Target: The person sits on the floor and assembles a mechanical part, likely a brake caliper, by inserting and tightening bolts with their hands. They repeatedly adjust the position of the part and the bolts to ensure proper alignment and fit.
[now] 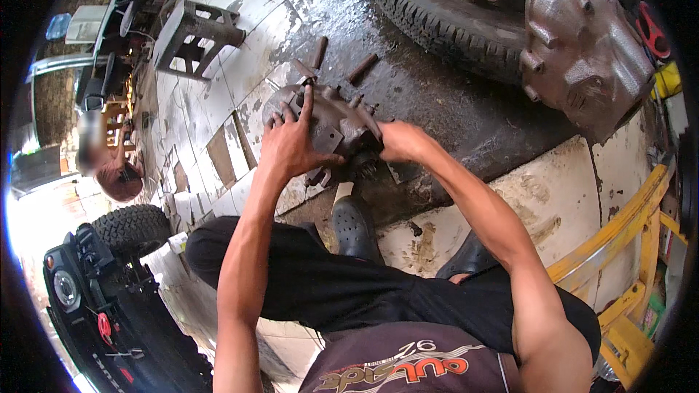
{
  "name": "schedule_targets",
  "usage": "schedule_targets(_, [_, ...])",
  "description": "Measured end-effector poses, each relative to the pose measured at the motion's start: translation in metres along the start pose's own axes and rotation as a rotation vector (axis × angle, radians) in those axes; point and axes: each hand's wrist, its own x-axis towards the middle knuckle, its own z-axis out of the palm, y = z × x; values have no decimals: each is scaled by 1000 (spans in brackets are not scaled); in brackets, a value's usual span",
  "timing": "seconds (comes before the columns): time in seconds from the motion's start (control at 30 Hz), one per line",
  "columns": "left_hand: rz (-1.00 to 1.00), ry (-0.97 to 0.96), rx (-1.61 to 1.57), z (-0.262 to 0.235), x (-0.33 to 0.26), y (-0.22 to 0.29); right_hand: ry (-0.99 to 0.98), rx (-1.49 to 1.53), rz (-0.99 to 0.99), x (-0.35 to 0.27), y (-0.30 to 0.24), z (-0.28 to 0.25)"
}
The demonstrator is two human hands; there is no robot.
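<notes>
A greasy grey-brown metal gearbox casing [336, 125] with studs and a splined end sits low in front of me, between my knees and the wet floor. My left hand [293, 140] grips it from the left and top, thumb and fingers spread wide over the metal, index finger pointing away from me. On the right side, my right hand [399, 141] holds the casing's edge, its fingers mostly hidden behind the metal. Just beyond the casing lie two short dark metal rods, one of them a rusty rod [362, 68] at the right.
A large tyre [444, 22] lies at the far right, beside a bigger metal casing [582, 54]. A plastic stool [195, 38] stands at far left. Yellow metal framing [619, 233] is at my right. Leftward are a dark vehicle [109, 298] and another person [116, 164].
</notes>
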Motion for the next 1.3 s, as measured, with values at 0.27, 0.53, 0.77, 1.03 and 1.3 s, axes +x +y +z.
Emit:
schedule_targets(0.27, [9, -40, -9, 2, 4, 4, 81, -410, 100, 6, -10, 7])
schedule_targets(0.53, [58, 50, -40, 3, 2, 1, 112, -505, 121, 6, -11, 12])
schedule_targets(0.77, [24, -16, -32, -8, 3, 6, 48, -470, 133, 25, -8, -3])
schedule_targets(1.03, [-8, -32, 8, -8, 4, 9, 34, -439, 173, 9, -12, -3])
schedule_targets(1.3, [16, 9, 48, -2, 1, 5, 146, -340, 49, -3, -8, -5])
